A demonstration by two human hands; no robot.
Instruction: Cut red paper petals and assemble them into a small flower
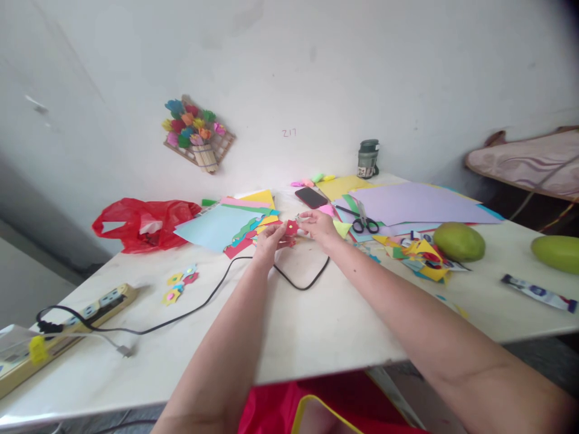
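Near the middle of the table, my left hand (270, 241) is closed on a small red paper flower (292, 227) with a pale yellow centre. My right hand (319, 227) is beside it, fingers pinched together at the flower's upper right, on something small and greyish that I cannot make out. Several small paper flowers (172, 296) in yellow, red and blue lie on the table at the left. Coloured paper strips (244, 235) are just behind my left hand. Black-handled scissors (365, 225) rest on paper to the right of my right hand.
A black cable (199, 308) runs from a power strip (104, 304) across the white table (312, 337). Behind are a red bag (149, 223), light blue paper (217, 226), a phone (311, 197) and purple sheets (407, 202). Paper scraps (425, 256), green fruit (459, 242) and a tube (538, 293) lie right.
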